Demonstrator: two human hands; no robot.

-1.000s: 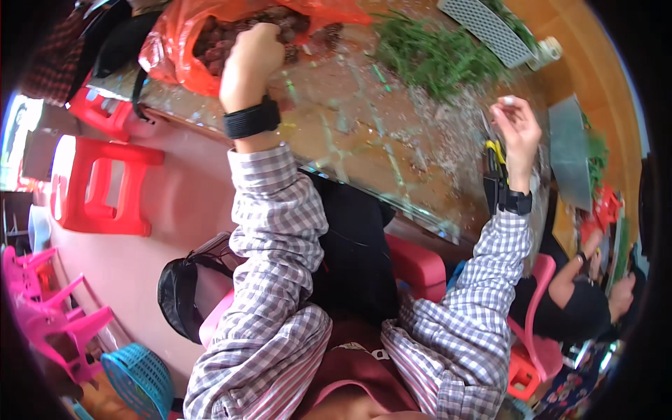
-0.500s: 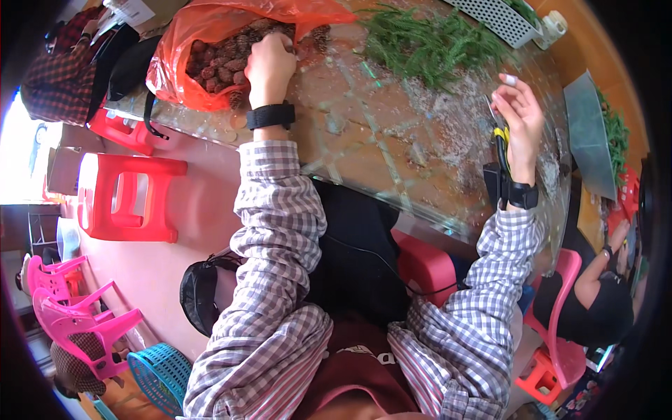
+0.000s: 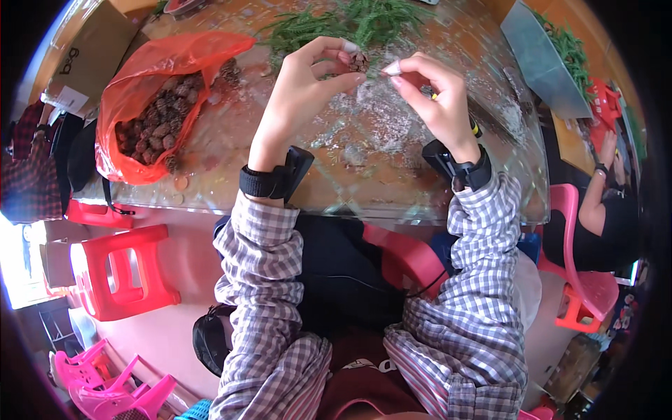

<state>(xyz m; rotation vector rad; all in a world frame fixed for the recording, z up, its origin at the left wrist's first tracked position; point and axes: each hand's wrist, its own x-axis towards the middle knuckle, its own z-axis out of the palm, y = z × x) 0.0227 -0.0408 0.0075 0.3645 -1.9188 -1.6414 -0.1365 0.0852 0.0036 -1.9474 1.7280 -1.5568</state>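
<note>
The pine cone (image 3: pixel 360 61) is up above the table (image 3: pixel 231 150), pinched between the thumb and fingers of my left hand (image 3: pixel 297 91). I have only its side, so a careless squeeze could snap a scale or make it roll out of my grip. My right hand (image 3: pixel 444 98) is close beside it, thumb and forefinger drawn narrow; I cannot tell whether anything thin sits between them. If something does, so light a pinch could lose it. White wraps on my fingertips may dull my touch and let the cone slip.

Something with yellow on it (image 3: pixel 476 129) shows behind my right hand; I cannot tell if I hold it, but it could knock or snag. Below lie pale flakes (image 3: pixel 381 115), where a dropped scrap would be hard to spot. The green sprigs (image 3: pixel 381 21) beyond might catch my knuckles. Leftward, the open red bag (image 3: pixel 143 73) lies near the table's edge; a bumped elbow could spill its cones (image 3: pixel 164 115).
</note>
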